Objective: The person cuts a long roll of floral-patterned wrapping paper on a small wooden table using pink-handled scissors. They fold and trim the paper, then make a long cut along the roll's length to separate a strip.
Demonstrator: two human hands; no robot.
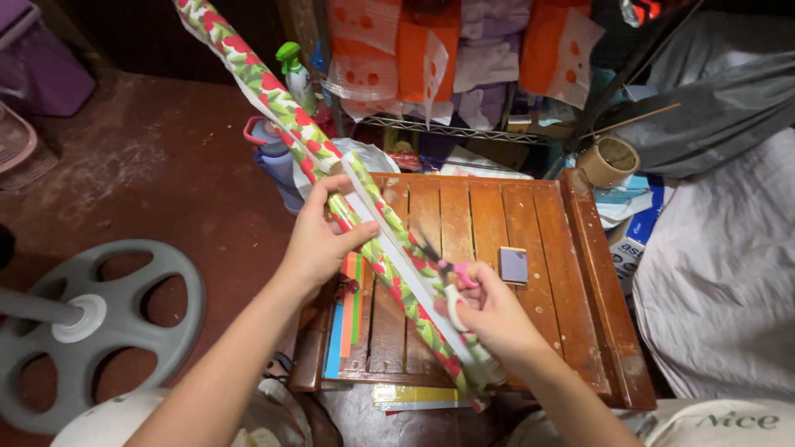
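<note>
nearest, the right hand (489,319) grips pink-and-white handled scissors (447,277), blades in the paper's white edge. just left, the left hand (319,240) has its fingers wrapped around a long roll of red, green and white patterned wrapping paper (286,112), lying diagonally over the brown slatted wooden table (530,215). a small grey rectangular block (513,265) lies right of the scissors.

My left hand (319,240) is stretched forward, fingers curled over and thumb pressed in from the side in a firm grip, forearm bare and angled in from lower left. My right hand (489,314) sits nearer, fingers closed, wrist bent inward.
</note>
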